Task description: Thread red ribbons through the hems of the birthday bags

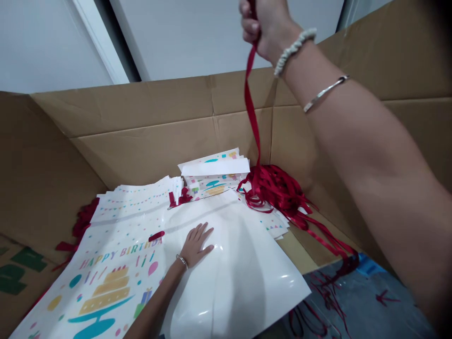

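Observation:
My right hand (263, 26) is raised at the top of the view, its fingers wrapped round a dark red ribbon (251, 101). From the fist the ribbon runs down to a tangled red ribbon pile (278, 188) in the right part of the box. My left hand (197, 246) lies flat, fingers spread, on a large glossy white sheet (240, 263). Left of it is a printed birthday sheet (106, 263) with a tiered cake and "HAPPY BIRTHDAY" lettering. A short red ribbon piece (156, 236) lies across that lettering.
A large cardboard box (158, 110) surrounds everything. Folded printed sheets (215, 176) rest by its back wall. More red ribbon (84, 219) sits at the left edge. Loose strands (328, 296) trail onto the grey floor (374, 313) at lower right. White panels (212, 37) stand behind.

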